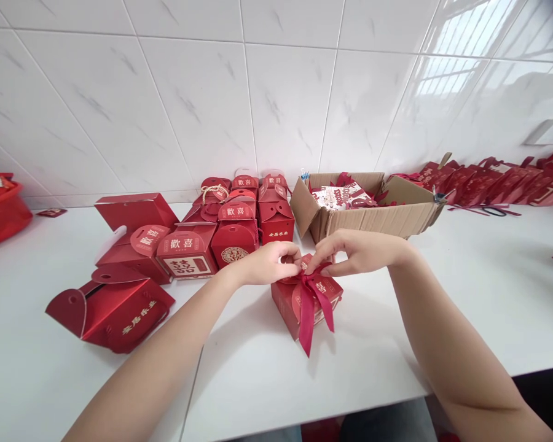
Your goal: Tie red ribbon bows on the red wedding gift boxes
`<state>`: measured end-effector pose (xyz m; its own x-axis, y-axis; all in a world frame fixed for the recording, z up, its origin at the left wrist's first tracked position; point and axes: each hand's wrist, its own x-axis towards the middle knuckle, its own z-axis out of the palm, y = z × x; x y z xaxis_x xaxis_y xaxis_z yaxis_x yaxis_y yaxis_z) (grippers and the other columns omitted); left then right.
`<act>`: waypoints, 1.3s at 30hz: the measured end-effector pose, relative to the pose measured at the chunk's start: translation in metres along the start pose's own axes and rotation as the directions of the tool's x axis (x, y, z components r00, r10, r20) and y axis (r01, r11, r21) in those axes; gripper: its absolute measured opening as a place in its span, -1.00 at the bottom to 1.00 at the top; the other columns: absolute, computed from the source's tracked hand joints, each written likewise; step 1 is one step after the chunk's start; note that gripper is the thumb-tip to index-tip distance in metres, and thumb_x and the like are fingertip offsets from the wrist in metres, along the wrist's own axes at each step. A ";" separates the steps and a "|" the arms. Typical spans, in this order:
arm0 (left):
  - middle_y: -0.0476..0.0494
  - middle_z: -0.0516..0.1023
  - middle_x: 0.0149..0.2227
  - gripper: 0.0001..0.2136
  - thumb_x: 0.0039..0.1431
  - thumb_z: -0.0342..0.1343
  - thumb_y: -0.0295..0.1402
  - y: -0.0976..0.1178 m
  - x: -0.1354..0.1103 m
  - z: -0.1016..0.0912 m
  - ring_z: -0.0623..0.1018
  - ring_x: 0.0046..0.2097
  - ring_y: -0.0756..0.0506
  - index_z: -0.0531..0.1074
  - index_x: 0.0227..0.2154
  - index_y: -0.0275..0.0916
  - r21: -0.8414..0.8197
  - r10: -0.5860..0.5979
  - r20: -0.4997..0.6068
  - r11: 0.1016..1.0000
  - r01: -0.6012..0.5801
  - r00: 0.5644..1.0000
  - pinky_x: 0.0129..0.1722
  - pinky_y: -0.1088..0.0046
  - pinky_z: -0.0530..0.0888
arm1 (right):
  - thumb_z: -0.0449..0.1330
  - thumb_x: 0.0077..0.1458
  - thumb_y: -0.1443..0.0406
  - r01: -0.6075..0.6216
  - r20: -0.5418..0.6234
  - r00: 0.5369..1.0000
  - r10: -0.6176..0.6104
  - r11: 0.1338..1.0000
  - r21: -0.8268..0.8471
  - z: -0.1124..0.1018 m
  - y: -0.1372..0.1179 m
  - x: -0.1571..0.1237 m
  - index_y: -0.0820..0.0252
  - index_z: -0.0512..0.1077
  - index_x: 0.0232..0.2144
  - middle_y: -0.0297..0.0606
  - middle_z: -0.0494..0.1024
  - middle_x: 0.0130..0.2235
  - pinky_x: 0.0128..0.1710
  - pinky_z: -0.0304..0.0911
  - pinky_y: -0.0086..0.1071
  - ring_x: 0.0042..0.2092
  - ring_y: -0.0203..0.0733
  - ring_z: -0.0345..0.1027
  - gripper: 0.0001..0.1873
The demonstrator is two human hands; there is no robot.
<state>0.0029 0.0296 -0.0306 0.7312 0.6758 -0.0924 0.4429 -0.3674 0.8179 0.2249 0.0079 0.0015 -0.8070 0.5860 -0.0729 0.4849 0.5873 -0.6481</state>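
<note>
A red gift box (286, 307) stands on the white table in front of me. A dark red ribbon (308, 307) is tied on its top, and two loose tails hang down the near side. My left hand (276, 263) is closed at the left of the knot, thumb and fingers pinched together on the ribbon. From the right, my right hand (357, 250) pinches the ribbon by the knot with thumb and forefinger. The fingers partly cover the ribbon's loops and the box lid.
Several closed red boxes (237, 236) stand to the left, near partly open ones (124, 313). Behind my hands is a cardboard carton (373, 222) with red and white packets. A red basin (9, 215) sits far left; several red bags (493, 181) line the wall at right.
</note>
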 end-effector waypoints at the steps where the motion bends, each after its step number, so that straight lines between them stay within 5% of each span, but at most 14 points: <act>1: 0.01 0.35 -0.41 -0.92 0.02 0.04 -0.35 0.000 -0.001 -0.001 0.34 -0.35 -0.01 0.31 -0.48 -0.24 0.039 0.014 -0.017 0.999 -0.013 1.000 -0.37 0.48 0.28 | 0.11 0.08 0.38 0.002 0.011 1.000 -0.002 1.000 -0.001 -0.001 0.000 -0.001 0.14 0.51 -0.10 -0.32 0.58 -0.26 -0.24 0.30 -0.42 -0.28 -0.28 0.41 -0.66; 7: 0.01 0.35 -0.40 -0.91 0.01 0.08 -0.34 0.001 -0.004 -0.006 0.34 -0.36 -0.01 0.32 -0.50 -0.24 0.192 0.044 -0.090 0.981 -0.026 0.995 -0.38 0.47 0.29 | 0.11 0.06 0.42 -0.010 0.108 0.994 0.011 1.000 -0.008 -0.004 0.002 -0.007 0.12 0.45 0.00 -0.31 0.58 -0.23 -0.25 0.29 -0.43 -0.27 -0.28 0.42 -0.57; 16: -0.04 0.35 -0.26 -0.82 0.14 0.03 -0.23 0.005 -0.004 -0.007 0.36 -0.26 -0.03 0.41 -0.36 -0.22 0.040 0.076 -0.026 0.996 -0.075 0.997 -0.21 0.44 0.32 | 0.15 0.06 0.36 -0.012 0.102 0.995 0.012 1.000 0.001 -0.003 0.000 -0.004 0.17 0.45 -0.01 -0.29 0.56 -0.17 -0.22 0.30 -0.44 -0.26 -0.29 0.41 -0.60; 32: -0.01 0.33 -0.42 -0.65 0.10 0.07 -0.06 0.010 -0.010 -0.014 0.31 -0.39 0.01 0.33 -0.54 -0.26 0.112 0.051 0.073 0.992 -0.059 0.996 -0.40 0.48 0.25 | 0.11 0.11 0.31 0.016 -0.153 0.988 -0.013 1.000 0.016 -0.004 -0.007 -0.003 0.18 0.48 -0.20 -0.29 0.55 -0.22 -0.31 0.29 -0.43 -0.24 -0.27 0.39 -0.78; 39: -0.02 0.42 -0.38 -0.76 0.05 0.16 -0.16 0.010 -0.011 -0.017 0.37 -0.34 -0.01 0.43 -0.44 -0.25 0.081 0.036 0.151 0.996 -0.049 0.988 -0.33 0.49 0.29 | 0.11 0.04 0.42 0.042 -0.211 0.977 -0.036 0.999 0.023 0.000 -0.010 0.001 0.22 0.47 -0.24 -0.26 0.53 -0.23 -0.30 0.30 -0.43 -0.24 -0.28 0.38 -0.79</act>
<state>-0.0096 0.0290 -0.0117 0.8169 0.5576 -0.1474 0.4469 -0.4504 0.7729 0.2191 0.0032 0.0079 -0.7346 0.6692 0.1119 0.4429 0.5980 -0.6680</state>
